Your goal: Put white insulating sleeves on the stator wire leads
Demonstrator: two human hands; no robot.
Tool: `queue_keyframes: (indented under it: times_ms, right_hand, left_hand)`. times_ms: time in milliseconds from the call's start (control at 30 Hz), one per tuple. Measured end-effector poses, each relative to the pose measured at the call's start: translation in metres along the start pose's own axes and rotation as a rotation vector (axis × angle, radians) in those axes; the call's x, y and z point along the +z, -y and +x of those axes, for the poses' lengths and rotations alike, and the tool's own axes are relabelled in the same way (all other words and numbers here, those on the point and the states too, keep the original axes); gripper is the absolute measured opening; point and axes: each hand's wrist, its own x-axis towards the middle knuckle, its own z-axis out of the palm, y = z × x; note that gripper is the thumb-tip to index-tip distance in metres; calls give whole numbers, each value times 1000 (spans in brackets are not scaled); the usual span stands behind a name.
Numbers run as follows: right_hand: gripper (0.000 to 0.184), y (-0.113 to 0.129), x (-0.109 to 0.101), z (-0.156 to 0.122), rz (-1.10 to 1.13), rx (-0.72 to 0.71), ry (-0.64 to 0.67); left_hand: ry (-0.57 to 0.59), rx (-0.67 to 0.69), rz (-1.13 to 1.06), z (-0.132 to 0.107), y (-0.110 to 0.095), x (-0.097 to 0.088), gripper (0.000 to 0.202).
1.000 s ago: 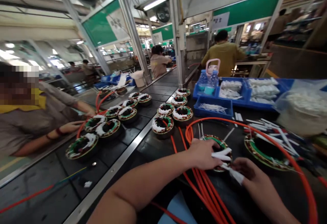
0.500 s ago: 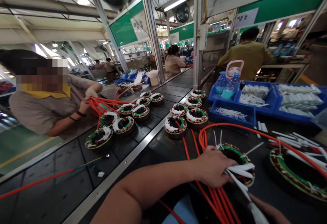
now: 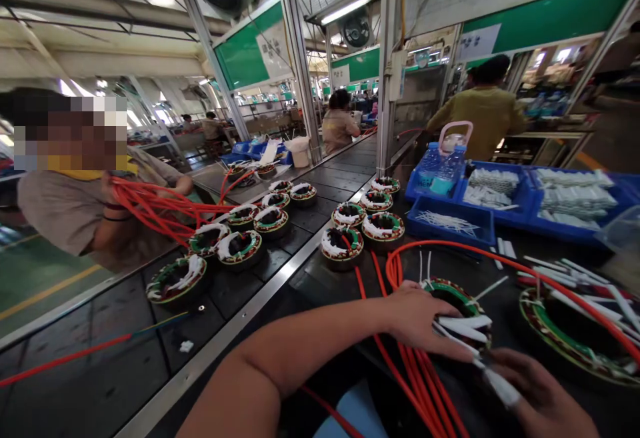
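A motor stator (image 3: 443, 286) with a green and copper-coloured winding lies on the dark bench in front of me. My left hand (image 3: 417, 318) rests over its near-left rim, fingers and thumb closed around the white-sleeved leads (image 3: 463, 325) that come out of it. Lower right, my right hand (image 3: 545, 391) pinches a white sleeve (image 3: 501, 387) further along those leads, close to my left thumb. Under my left hand runs a bundle of red sleeved cables (image 3: 417, 385). Part of the stator is hidden by my left hand.
A larger-looking stator (image 3: 533, 321) lies at the right, beside loose white tubes (image 3: 567, 275). Blue bins (image 3: 450, 221) hold white sleeves. Several finished-looking stators (image 3: 343, 246) stand along the conveyor (image 3: 225, 291). A co-worker (image 3: 75, 211) at left holds red cables.
My right hand has come up from the lower edge to the white sleeve near my left hand. The co-worker has lifted the red cables, and the nearest conveyor stators have shifted towards the lower left.
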Motion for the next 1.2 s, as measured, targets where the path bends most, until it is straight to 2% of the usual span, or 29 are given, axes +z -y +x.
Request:
queue_keyframes:
  times_ms: [100, 233, 367, 467, 567, 667, 767, 867, 1000, 1067, 1200]
  right_hand:
    - [37, -2, -12, 11, -271, -313, -3]
    - [58, 5, -22, 25, -654, -757, 22]
    - [56, 21, -28, 38, -795, -955, 29]
    - [49, 37, -31, 44, -787, -937, 124]
    - [46, 56, -36, 52, -754, -763, 302]
    - [34, 74, -40, 63, -699, -582, 462]
    - [18, 87, -42, 72, -711, -524, 568]
    - [15, 94, -43, 75, -752, -557, 604]
    - [29, 95, -48, 71, -716, -583, 641]
    - [35, 95, -49, 68, -659, -568, 654]
    - [29, 97, -45, 69, -636, -509, 598]
  left_hand:
    - [37, -38, 6, 4, -1, -2, 45]
    - [53, -27, 39, 6, -1, 0, 40]
    - [47, 23, 69, 3, 1, -1, 39]
    - [-3, 39, 47, 0, 0, 1, 33]
    - [-99, 13, 1, 0, -3, 5, 27]
    - [-194, -28, -17, 0, -7, 11, 25]
    - [-269, -55, 39, -1, -14, 16, 26]
    - [-301, -47, 193, -2, -21, 22, 29]
    - [-317, -27, 438, -1, -22, 32, 37]
    - [-315, -23, 477, 0, -22, 37, 41]
    - [-320, -37, 465, -1, -25, 41, 55]
